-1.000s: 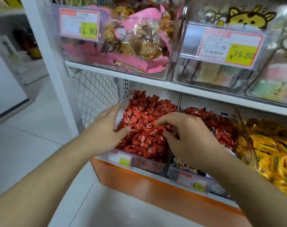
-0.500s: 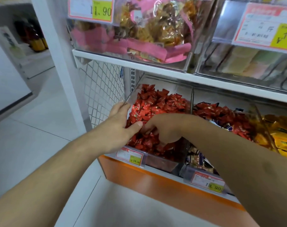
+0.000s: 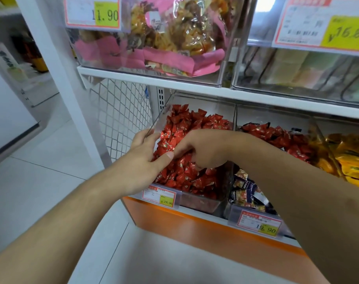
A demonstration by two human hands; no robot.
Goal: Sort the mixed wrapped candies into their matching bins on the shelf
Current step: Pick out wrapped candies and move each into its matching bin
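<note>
Two hands meet at the clear plastic bin [image 3: 205, 201] heaped with red foil-wrapped candies [image 3: 186, 173], on the lower level of the white shelf [image 3: 195, 83]. The left hand [image 3: 141, 160] grips the bin's transparent left wall, fingers outside it and curled over its top edge, thumb stretched along the inside against the candies. The right hand [image 3: 203, 150] reaches across from the right and dips into the heap with fingers curled downward among the wrappers; whether it pinches a candy cannot be told, since the fingertips are buried. The thumb of the left hand touches the right hand's knuckles.

Just right of that bin stands a second clear bin [image 3: 254, 214] holding dark red wrapped candies [image 3: 281, 138] at the back and dark blue wrapped sweets [image 3: 246, 193] at the front. Farther right lie yellow-orange packets [image 3: 348, 158]. White price tags with yellow patches hang on the fronts, one reading 24.90 [image 3: 160, 196], the other 19.90 [image 3: 259, 223]. On the level above sit a clear bin of pink-wrapped snacks [image 3: 154, 44] and one of pale pastel blocks [image 3: 301, 70]. An orange base panel [image 3: 195, 228] runs beneath the shelf.
</note>
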